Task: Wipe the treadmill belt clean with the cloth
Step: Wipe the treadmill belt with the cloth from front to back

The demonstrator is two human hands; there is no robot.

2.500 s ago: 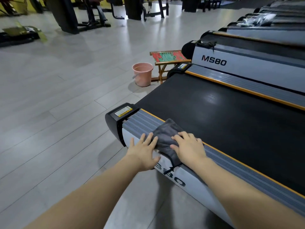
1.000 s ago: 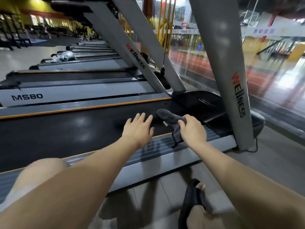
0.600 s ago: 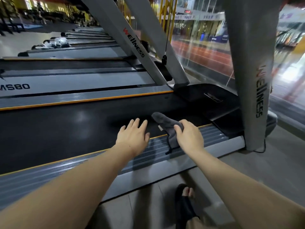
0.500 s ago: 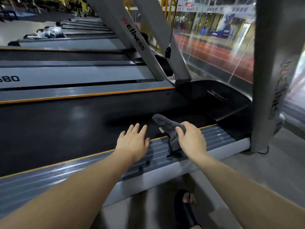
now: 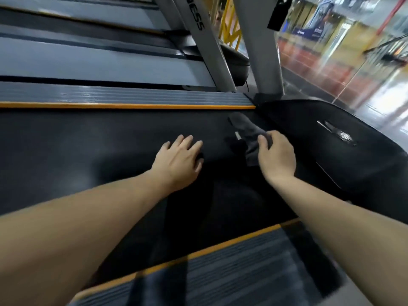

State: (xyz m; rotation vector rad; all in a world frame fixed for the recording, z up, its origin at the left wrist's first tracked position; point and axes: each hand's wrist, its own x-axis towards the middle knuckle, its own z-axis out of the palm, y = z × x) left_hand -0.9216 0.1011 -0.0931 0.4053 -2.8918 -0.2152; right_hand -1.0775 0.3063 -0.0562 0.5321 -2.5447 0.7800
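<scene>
The black treadmill belt (image 5: 88,151) fills the middle of the head view, between two grey ribbed side rails with orange edges. A dark grey cloth (image 5: 248,134) lies on the belt near its front end, beside the black motor cover. My right hand (image 5: 276,157) presses on the near part of the cloth, fingers curled over it. My left hand (image 5: 178,160) rests flat on the bare belt, fingers spread, a short way left of the cloth.
The black motor cover (image 5: 331,151) rises right of the cloth. Two grey uprights (image 5: 258,47) stand beyond the far rail (image 5: 132,99). The near rail (image 5: 220,270) runs under my forearms. Another treadmill (image 5: 88,60) lies parallel behind. A glass wall is at the right.
Both hands have moved forward off the near side rail onto the belt, the right one carrying the cloth with it. The camera has leaned in over the treadmill.
</scene>
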